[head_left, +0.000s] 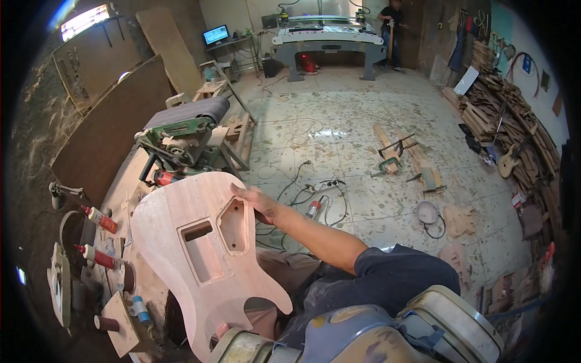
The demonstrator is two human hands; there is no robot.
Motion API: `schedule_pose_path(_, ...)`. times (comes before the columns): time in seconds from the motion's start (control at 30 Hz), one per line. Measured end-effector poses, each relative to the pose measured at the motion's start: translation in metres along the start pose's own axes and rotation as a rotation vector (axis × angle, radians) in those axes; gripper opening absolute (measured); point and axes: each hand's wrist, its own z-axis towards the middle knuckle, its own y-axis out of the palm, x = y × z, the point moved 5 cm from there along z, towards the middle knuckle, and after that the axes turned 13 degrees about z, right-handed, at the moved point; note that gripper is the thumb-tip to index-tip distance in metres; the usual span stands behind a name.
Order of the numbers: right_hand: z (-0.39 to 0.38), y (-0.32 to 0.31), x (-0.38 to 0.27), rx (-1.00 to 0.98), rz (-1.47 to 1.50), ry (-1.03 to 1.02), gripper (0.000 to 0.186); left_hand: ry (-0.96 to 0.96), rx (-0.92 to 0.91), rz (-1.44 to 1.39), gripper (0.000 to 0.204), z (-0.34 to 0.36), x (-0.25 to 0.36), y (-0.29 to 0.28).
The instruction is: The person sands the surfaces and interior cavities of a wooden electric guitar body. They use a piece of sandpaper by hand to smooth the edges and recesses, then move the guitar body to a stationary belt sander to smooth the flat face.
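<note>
An unfinished pale wooden guitar body point(175, 224), with routed cavities on the face turned up, is held in front of me at the left. My right hand point(255, 202) grips its far right edge, with the thumb on the face beside the angular cavity. Only a bit of my left hand point(222, 330) shows, closed at the body's near edge by the neck end; a respirator canister point(242, 349) hides the rest. Just beyond the body stands a green belt sander point(181, 136) with a dark belt.
Two glue bottles with red labels point(100, 219) stand on the wooden bench point(130, 163) at left. Cables and a power strip point(325, 186) lie on the tiled floor, near clamped wood pieces point(390, 164). Stacked wood point(484, 115) lines the right wall. A person point(392, 33) stands by a large machine point(327, 37).
</note>
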Motion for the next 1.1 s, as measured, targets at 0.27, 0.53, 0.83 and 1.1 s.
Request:
schedule_pose_path(0.27, 0.002, -0.02, -0.002, 0.039, -0.041, 0.01, 0.056, 0.006, 0.014, -0.007, 0.072, 0.004, 0.001, 0.001)
schedule_pose_path(0.53, 0.007, -0.036, 0.006, 0.111, -0.02, 0.039, 0.055, 0.034, 0.049, -0.001, 0.073, 0.004, 0.008, -0.005)
schedule_pose_path(0.83, 0.027, -0.024, 0.041, 0.024, -0.081, 0.134, 0.056, 0.075, 0.105, -0.009, 0.074, -0.003, 0.017, -0.012)
schedule_pose_path(1.1, 0.037, -0.012, 0.063, -0.05, -0.073, 0.155, 0.059, 0.115, 0.134, -0.021, 0.075, -0.006, 0.027, -0.02)
